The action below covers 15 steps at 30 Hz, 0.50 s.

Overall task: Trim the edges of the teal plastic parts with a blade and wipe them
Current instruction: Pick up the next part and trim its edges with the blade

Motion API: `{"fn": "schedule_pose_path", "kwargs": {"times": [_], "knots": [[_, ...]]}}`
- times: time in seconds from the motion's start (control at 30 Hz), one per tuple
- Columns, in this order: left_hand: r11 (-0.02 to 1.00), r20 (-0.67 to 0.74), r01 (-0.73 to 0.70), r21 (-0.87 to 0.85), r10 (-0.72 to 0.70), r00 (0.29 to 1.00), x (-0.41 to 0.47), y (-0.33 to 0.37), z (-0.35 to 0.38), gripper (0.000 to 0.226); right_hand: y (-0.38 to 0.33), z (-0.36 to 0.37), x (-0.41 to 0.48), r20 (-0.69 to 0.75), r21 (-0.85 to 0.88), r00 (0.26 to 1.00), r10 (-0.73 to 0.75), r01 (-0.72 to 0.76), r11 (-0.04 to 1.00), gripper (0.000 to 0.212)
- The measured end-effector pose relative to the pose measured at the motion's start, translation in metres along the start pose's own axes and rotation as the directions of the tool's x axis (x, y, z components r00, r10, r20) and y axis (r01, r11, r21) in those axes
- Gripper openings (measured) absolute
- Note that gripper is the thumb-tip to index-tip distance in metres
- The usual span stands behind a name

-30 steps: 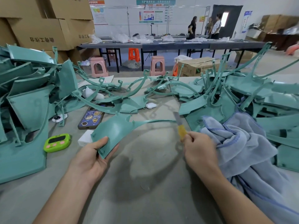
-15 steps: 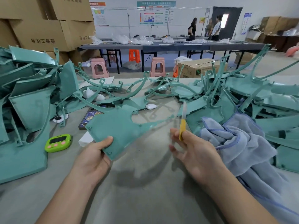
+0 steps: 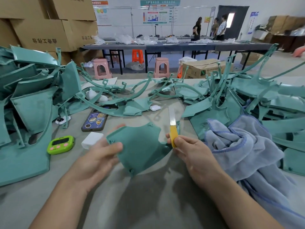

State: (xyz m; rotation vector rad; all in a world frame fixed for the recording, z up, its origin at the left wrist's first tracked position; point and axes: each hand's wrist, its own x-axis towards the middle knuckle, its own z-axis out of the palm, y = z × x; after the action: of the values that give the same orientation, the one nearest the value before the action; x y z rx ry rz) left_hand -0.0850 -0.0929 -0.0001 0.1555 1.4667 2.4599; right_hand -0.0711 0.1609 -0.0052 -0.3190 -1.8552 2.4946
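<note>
**Trainee:** Which piece are you on, and how have you got it?

**Me:** This teal part (image 3: 140, 146), lifted off the table (image 3: 148, 204) in front of me. My left hand (image 3: 99, 156) grips its left edge, with the thumb on the face toward me and the fingers curled behind. My right hand (image 3: 189, 151) is at its right edge, pinching the yellow handle of the blade (image 3: 172, 119). The steel points up and away from me. So the part sits between both hands, tilted up toward my face.

**Trainee:** Is the blade on the plastic?

**Me:** The handle is right against the part's right corner. Whether the steel touches the rim, I can't tell. I'd judge I'm lining up an edge to trim.

**Trainee:** How do you do it cleanly?

**Me:** I'd lay the steel at a low angle on the rim and draw it along in one light pass, away from my left thumb, so only the flash comes off. If I press hard it will likely gouge, or skip toward my fingers. The part is thin and looks springy, so I'd want my left grip close to whichever edge I'm cutting.

**Trainee:** And the wiping?

**Me:** The blue cloth (image 3: 239, 146) lies bunched just to the right of the part, beside my right wrist. Heaps of teal parts (image 3: 29, 104) lie to the left, to the right and beyond it.
</note>
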Motion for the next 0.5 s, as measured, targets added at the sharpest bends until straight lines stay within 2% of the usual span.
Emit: {"fn": "schedule_pose_path", "kwargs": {"times": [0.03, 0.1, 0.17, 0.23, 0.27, 0.33, 0.37, 0.4, 0.5], "knots": [[0.998, -0.102, -0.062, -0.005, 0.061, 0.993, 0.003, 0.003, -0.003, 0.058, -0.001, -0.001, 0.000, 0.024, 0.005, 1.000, 0.009, -0.009, 1.000, 0.025], [0.984, -0.259, -0.149, 0.096, 0.169, 0.951, 0.009, 0.007, -0.004, 0.052, -0.005, -0.002, 0.000, 0.069, 0.049, 0.998, 0.007, -0.011, 0.999, 0.022], [0.953, -0.330, -0.156, 0.261, 0.240, 0.913, 0.013, 0.004, -0.002, 0.043, -0.006, -0.001, -0.002, 0.080, 0.125, 0.997, 0.003, -0.013, 0.992, 0.023], [0.904, -0.363, -0.149, 0.401, 0.306, 0.880, 0.011, 0.000, -0.003, 0.046, -0.006, 0.002, -0.004, 0.085, 0.209, 0.996, -0.019, 0.001, 0.978, 0.025], [0.853, -0.379, -0.129, 0.506, 0.355, 0.855, 0.010, -0.002, -0.006, 0.050, -0.006, 0.004, -0.006, 0.094, 0.248, 0.995, -0.043, 0.018, 0.969, 0.027], [0.658, -0.396, 0.009, 0.753, 0.442, 0.805, 0.006, -0.004, -0.011, 0.048, -0.009, 0.005, -0.009, 0.128, 0.316, 0.985, -0.116, 0.070, 0.946, 0.030], [0.586, -0.397, 0.071, 0.807, 0.449, 0.800, 0.004, -0.005, -0.008, 0.045, -0.011, 0.005, -0.011, 0.151, 0.336, 0.976, -0.155, 0.096, 0.937, 0.029], [0.575, -0.386, 0.090, 0.813, 0.416, 0.823, 0.002, -0.008, -0.004, 0.042, -0.013, 0.005, -0.013, 0.178, 0.346, 0.966, -0.188, 0.117, 0.931, 0.026], [0.762, -0.253, 0.065, 0.645, 0.133, 0.958, 0.002, -0.014, 0.010, 0.033, -0.014, 0.004, -0.015, 0.267, 0.339, 0.936, -0.230, 0.132, 0.931, 0.022]]}}
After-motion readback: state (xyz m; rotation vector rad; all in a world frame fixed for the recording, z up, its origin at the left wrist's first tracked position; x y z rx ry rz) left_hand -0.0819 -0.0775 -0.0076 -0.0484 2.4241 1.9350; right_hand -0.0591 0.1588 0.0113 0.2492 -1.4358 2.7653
